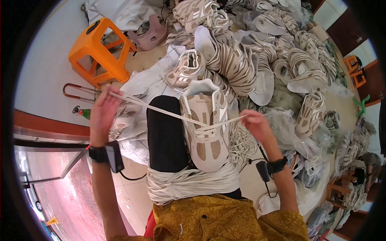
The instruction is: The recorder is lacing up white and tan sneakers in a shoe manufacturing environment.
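A beige and white sneaker (208, 152) lies on my lap, toe toward me, against my black-trousered leg. A cream shoelace (161, 111) is threaded through its lower eyelets, with both sides pulled out taut. Far out to the left, my left hand (105, 110) is closed on the long, doubled-looking stretch of lace. Nearer the shoe on the right, my right hand (256, 123) pinches the shorter stretch between its fingertips. A thick bundle of loose cream laces (193, 185) lies across my thighs below the toe.
Stacks of sneaker uppers (237, 66) pile up ahead and to the right, among plastic bags. An orange stool (100, 52) stands at the far left, near a green bottle (83, 113). Tangled laces (243, 146) hang right of the shoe. Another person (372, 164) is at the far right.
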Available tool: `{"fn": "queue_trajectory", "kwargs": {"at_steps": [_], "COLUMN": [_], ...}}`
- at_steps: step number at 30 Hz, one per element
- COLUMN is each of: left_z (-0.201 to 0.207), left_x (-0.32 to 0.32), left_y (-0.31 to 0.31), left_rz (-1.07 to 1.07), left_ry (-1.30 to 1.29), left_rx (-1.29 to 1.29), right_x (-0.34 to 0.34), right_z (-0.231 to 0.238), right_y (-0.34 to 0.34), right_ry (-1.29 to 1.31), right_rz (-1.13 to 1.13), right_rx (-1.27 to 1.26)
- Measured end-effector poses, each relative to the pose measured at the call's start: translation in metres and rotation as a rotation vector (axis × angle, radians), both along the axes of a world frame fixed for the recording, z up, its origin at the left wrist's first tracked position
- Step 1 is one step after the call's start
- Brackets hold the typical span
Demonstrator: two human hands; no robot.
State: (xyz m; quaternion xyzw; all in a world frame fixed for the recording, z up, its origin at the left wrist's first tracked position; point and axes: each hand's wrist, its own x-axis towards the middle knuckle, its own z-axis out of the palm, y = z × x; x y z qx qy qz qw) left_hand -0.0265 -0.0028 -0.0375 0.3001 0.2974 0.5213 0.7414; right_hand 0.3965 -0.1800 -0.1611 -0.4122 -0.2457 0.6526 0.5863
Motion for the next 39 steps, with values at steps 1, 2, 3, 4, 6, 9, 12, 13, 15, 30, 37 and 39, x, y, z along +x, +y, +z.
{"fn": "queue_trajectory", "kwargs": {"at_steps": [1,2,3,4,6,9,12,13,15,30,37,39], "left_z": [0.0,-0.004,-0.005,-0.007,-0.014,-0.024,-0.01,-0.013,-0.008,0.113,0.144,0.139], "left_x": [-0.012,-0.031,-0.054,-0.084,-0.156,-0.264,-0.376,-0.373,-0.361,-0.587,-0.591,-0.589], "left_y": [0.006,0.016,0.027,0.039,0.066,0.096,0.1,0.098,0.089,-0.012,-0.028,-0.017], "left_rz": [0.005,0.061,0.115,0.154,0.142,0.385,0.352,0.338,0.055,0.445,0.502,0.498], "left_ry": [0.005,0.03,0.058,0.165,0.198,0.17,0.289,0.284,0.672,1.903,2.112,2.208], "left_rx": [0.001,0.008,0.017,0.093,0.141,0.084,0.15,0.136,0.167,0.261,0.357,0.349], "right_x": [0.003,0.011,0.024,0.039,0.087,0.165,0.256,0.279,0.31,0.528,0.541,0.532], "right_z": [0.016,0.031,0.04,0.044,0.048,0.056,0.069,0.076,0.096,0.161,0.223,0.234], "right_y": [0.001,-0.001,-0.002,-0.003,-0.007,-0.019,-0.036,-0.049,-0.074,-0.228,-0.325,-0.339], "right_ry": [0.035,0.121,0.21,0.189,0.179,0.131,0.302,0.31,0.091,-0.398,-0.641,-0.644], "right_rz": [-0.108,-0.14,-0.174,-0.276,-0.442,-0.591,-0.506,-0.533,-0.585,-0.633,-1.048,-1.152], "right_rx": [0.145,0.197,0.252,0.264,0.278,0.378,0.48,0.456,0.381,0.264,0.239,0.227]}}
